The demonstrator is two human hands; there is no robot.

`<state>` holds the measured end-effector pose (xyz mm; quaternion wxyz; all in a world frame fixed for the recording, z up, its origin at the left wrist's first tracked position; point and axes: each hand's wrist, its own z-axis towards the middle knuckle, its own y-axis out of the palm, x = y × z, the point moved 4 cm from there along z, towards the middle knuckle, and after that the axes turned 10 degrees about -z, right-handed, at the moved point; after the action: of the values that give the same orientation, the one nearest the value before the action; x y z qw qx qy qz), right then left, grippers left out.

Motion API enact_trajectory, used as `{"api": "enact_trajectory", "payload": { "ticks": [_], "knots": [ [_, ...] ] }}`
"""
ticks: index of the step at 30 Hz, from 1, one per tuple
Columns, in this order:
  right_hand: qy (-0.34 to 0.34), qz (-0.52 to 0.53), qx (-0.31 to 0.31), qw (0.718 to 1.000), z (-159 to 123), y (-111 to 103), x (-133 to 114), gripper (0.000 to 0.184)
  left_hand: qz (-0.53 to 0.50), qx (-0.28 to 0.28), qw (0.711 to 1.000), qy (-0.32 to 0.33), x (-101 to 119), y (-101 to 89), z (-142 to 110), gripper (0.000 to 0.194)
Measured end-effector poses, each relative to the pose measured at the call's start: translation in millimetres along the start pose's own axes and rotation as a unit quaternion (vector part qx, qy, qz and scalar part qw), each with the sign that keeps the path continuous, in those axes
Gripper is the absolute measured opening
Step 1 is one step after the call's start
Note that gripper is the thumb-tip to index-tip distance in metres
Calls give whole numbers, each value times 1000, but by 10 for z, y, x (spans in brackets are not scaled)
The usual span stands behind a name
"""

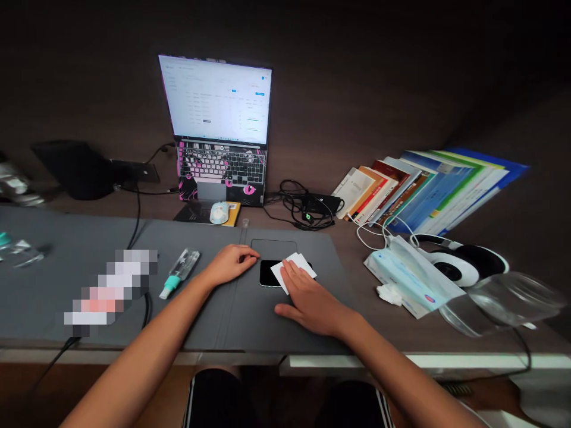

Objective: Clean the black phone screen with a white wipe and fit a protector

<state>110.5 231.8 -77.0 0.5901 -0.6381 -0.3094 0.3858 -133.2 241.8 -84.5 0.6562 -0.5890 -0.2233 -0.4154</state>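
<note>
one black, glass-faced rectangular phone [269, 274] lies flat on a smooth grey desk mat [200, 321], near the person; its right part is hidden under one thin, white, four-cornered sheet [307, 261], paper or cloth, i can't tell which. the right hand [307, 297] lies palm down on that sheet, fingers straight and close together, thumb out to the left, pressing rather than pinching. the left hand [231, 263] rests on the mat just left of the phone, fingers loosely bent; whether it pinches anything i cannot tell.

to the left lies one clear plastic spray bottle [181, 271] with a teal cap, and beyond it one long thing [111, 291] masked by coloured blocks. a clear, teal-topped item [20, 252] is cut off at the left edge.

far off stands one open laptop [223, 119] with a pink-and-black patterned keyboard deck, one rounded pale mouse [219, 212] before it.

on the right, on the wood-grained desk [379, 327], sit one soft pale-blue tissue packet [413, 279], one crumpled white tissue [389, 293], one glassy clear jar [517, 303] and white-and-black headphones [450, 267], partly hidden by the packet. the leaning books [379, 196] behind are too crowded to count.
</note>
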Motion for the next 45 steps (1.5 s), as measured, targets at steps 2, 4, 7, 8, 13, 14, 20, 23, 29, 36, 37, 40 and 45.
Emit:
{"api": "enact_trajectory", "payload": {
  "ticks": [2,4,7,8,13,14,20,23,29,36,37,40,45],
  "knots": [
    [7,2,-11,1000,147,23,-60,99,6,26,1000,-4,-40,-32,11,34],
    [6,9,-34,999,317,39,-161,105,7,39,999,-9,-69,-49,13,34],
    [-5,23,-62,998,487,37,-322,111,4,35,999,-8,-80,-48,2,34],
    [-10,26,-63,998,503,30,-368,112,3,33,999,-7,-77,-46,-2,34],
    [-44,31,-43,998,301,-8,-472,103,8,24,1000,-8,-69,-41,-15,34],
    [-46,30,-45,997,228,-17,-459,102,9,21,1000,-9,-69,-40,-16,34],
    [-18,13,-65,998,-126,-113,-192,95,12,12,1000,-10,-53,-26,-17,34],
    [6,6,-73,997,-102,-131,-66,95,11,7,1000,-8,-40,-12,-9,34],
    [19,10,-84,996,340,-75,-213,109,10,6,1000,-7,-64,-13,-3,35],
    [-28,28,-73,997,429,-32,-529,112,13,34,999,-23,-104,-56,-23,40],
    [-29,27,-72,997,405,-23,-535,111,12,38,999,-24,-106,-62,-24,40],
    [-24,19,-66,997,376,4,-520,104,11,39,999,-28,-123,-70,-25,40],
    [-16,2,-41,999,419,14,-483,97,9,28,999,-37,-158,-60,-23,41]
  ]
}}
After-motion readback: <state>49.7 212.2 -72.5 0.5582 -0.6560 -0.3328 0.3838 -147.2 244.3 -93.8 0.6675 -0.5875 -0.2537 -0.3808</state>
